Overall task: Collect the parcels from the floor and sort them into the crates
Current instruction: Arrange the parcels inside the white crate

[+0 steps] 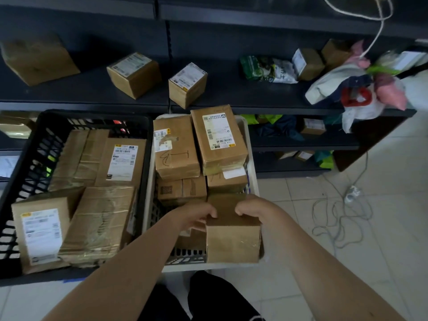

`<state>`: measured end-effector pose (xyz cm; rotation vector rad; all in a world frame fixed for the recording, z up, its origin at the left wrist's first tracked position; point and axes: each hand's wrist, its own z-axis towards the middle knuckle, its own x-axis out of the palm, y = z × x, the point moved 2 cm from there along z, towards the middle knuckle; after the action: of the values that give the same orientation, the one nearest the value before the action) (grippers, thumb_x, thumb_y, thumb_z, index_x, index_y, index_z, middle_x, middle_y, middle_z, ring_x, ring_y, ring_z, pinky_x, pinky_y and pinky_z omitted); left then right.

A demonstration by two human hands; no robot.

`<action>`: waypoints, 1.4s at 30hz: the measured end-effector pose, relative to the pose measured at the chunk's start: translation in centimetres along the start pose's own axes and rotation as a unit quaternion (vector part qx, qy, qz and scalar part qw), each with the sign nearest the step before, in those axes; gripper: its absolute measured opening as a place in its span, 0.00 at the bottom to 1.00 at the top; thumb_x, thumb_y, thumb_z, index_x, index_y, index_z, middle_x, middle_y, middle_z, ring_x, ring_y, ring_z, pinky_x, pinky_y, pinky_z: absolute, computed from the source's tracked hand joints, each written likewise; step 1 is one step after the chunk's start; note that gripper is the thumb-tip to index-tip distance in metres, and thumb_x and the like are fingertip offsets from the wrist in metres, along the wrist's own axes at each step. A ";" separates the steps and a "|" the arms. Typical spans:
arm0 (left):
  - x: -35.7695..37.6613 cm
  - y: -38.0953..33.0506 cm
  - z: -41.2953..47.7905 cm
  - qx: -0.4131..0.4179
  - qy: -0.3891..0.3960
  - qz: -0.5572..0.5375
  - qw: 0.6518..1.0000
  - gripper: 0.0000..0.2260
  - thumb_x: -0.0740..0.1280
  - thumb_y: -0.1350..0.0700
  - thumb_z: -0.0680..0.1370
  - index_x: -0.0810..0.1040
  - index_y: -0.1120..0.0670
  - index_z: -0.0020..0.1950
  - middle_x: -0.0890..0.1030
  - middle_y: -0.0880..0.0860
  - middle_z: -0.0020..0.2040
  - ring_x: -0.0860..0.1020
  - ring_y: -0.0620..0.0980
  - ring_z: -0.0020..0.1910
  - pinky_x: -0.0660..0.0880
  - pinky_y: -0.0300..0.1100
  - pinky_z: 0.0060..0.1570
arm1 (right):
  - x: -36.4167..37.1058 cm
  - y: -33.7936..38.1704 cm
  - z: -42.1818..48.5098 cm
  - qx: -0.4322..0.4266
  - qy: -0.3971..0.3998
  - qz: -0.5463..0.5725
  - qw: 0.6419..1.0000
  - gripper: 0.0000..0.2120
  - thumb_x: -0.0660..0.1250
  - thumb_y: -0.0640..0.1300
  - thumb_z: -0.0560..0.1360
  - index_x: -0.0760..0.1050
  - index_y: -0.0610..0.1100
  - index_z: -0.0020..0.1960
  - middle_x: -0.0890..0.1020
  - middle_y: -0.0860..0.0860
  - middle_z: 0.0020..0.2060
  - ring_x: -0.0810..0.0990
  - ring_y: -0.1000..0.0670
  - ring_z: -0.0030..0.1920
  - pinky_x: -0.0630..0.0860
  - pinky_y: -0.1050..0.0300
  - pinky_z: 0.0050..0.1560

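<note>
Small plain brown parcel [232, 242], upright, at the near right corner of the white crate [253, 172], with its lower edge about level with the near rim. Gripped from above by both hands: left hand [196, 216] curled over the top left edge, right hand [250, 208] curled over the top on the far side, both closed on the cardboard and on nothing else. Fingertips hidden behind the parcel, so hard to tell whether already resting on something or carried just above the rim; probably not yet let go.

Deeper in the white crate, very little free room. Labelled parcel [218, 137] and hand-marked parcel [176, 147] lying side by side on top of others at the far end, well above the rim.

Main risk, as a judgement: no flat seat for the new parcel. If released on the rim or on an uneven layer, could tip outward over the near right corner and drop to the floor [347, 251]. If pushed further in to make room, could shove the high stack and slide the labelled parcel over the far right wall.

Left of the white crate, touching it, the black crate [14, 158], also loaded with larger parcels. Right of the white crate, a loose cord [335, 218] on the tiles: easy to catch with a foot while stepping away.
</note>
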<state>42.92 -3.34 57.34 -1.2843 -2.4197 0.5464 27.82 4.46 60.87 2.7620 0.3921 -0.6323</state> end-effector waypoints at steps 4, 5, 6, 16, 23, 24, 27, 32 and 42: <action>0.1 -1.0 1.3 0.003 -0.029 0.002 1.000 0.09 0.62 0.54 0.78 0.77 0.54 0.55 0.80 0.52 0.46 0.79 0.46 0.44 0.78 0.38 0.33 | -0.9 1.1 0.5 -0.042 -0.052 -0.041 0.997 0.19 0.62 0.45 0.76 0.70 0.42 0.65 0.72 0.42 0.61 0.61 0.41 0.70 0.65 0.51 0.65; 0.3 -1.1 1.7 -0.013 -0.042 0.013 0.999 0.11 0.62 0.53 0.79 0.77 0.54 0.57 0.81 0.52 0.47 0.80 0.46 0.42 0.77 0.36 0.29 | -0.8 1.3 0.8 -0.056 -0.052 -0.061 0.995 0.18 0.61 0.45 0.77 0.70 0.42 0.66 0.73 0.42 0.62 0.61 0.40 0.71 0.64 0.50 0.67; 0.5 -0.9 2.3 -0.026 -0.051 0.021 0.998 0.12 0.62 0.52 0.79 0.77 0.55 0.59 0.81 0.53 0.48 0.80 0.45 0.41 0.76 0.34 0.27 | -0.4 1.5 0.7 -0.063 -0.047 -0.080 0.994 0.18 0.61 0.46 0.78 0.70 0.41 0.66 0.73 0.41 0.63 0.61 0.39 0.71 0.63 0.49 0.69; 1.5 3.2 6.9 0.050 -0.075 0.027 0.996 0.14 0.63 0.56 0.80 0.74 0.51 0.66 0.79 0.52 0.61 0.78 0.51 0.58 0.76 0.47 0.60 | 5.3 -0.5 3.3 -0.040 -0.095 -0.090 0.991 0.32 0.67 0.49 0.76 0.57 0.46 0.76 0.51 0.38 0.77 0.52 0.34 0.76 0.53 0.40 0.76; 2.1 3.4 8.3 0.037 -0.097 -0.021 0.994 0.15 0.63 0.66 0.77 0.72 0.56 0.63 0.79 0.55 0.52 0.79 0.53 0.52 0.79 0.40 0.43 | 7.4 -1.0 5.4 -0.076 -0.002 -0.125 0.989 0.30 0.60 0.50 0.78 0.57 0.50 0.77 0.52 0.42 0.78 0.50 0.37 0.77 0.53 0.39 0.76; 2.3 3.8 8.6 0.007 -0.091 -0.016 0.996 0.15 0.64 0.63 0.77 0.72 0.56 0.63 0.78 0.57 0.53 0.78 0.55 0.52 0.78 0.42 0.45 | 7.9 -1.2 5.4 -0.079 0.014 -0.146 0.986 0.29 0.58 0.51 0.78 0.56 0.50 0.78 0.52 0.42 0.78 0.50 0.37 0.78 0.52 0.39 0.75; 2.5 5.5 8.6 -0.094 -0.050 0.141 0.984 0.15 0.63 0.58 0.78 0.74 0.61 0.63 0.77 0.57 0.46 0.76 0.52 0.41 0.75 0.44 0.49 | 9.1 -2.6 5.6 -0.067 0.089 -0.192 0.975 0.34 0.59 0.50 0.79 0.47 0.50 0.81 0.42 0.43 0.80 0.44 0.38 0.79 0.49 0.41 0.77; 2.4 9.1 11.3 -0.139 -0.005 0.223 0.965 0.10 0.58 0.56 0.82 0.72 0.59 0.60 0.76 0.60 0.60 0.75 0.50 0.41 0.75 0.47 0.45 | 10.2 -5.5 6.2 -0.005 0.146 -0.128 0.981 0.38 0.62 0.41 0.80 0.42 0.46 0.81 0.39 0.43 0.80 0.59 0.40 0.77 0.69 0.56 0.67; -0.1 8.5 11.6 -0.033 -0.142 0.326 0.934 0.19 0.58 0.53 0.79 0.71 0.50 0.69 0.65 0.58 0.73 0.66 0.61 0.69 0.66 0.55 0.69 | 10.2 -3.7 7.1 0.017 0.160 -0.051 0.986 0.35 0.54 0.40 0.81 0.37 0.43 0.81 0.38 0.41 0.80 0.71 0.44 0.67 0.74 0.60 0.45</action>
<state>43.51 -1.03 43.21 -2.1868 -2.1889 0.8757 32.82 7.57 49.32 2.8937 0.5992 -0.2136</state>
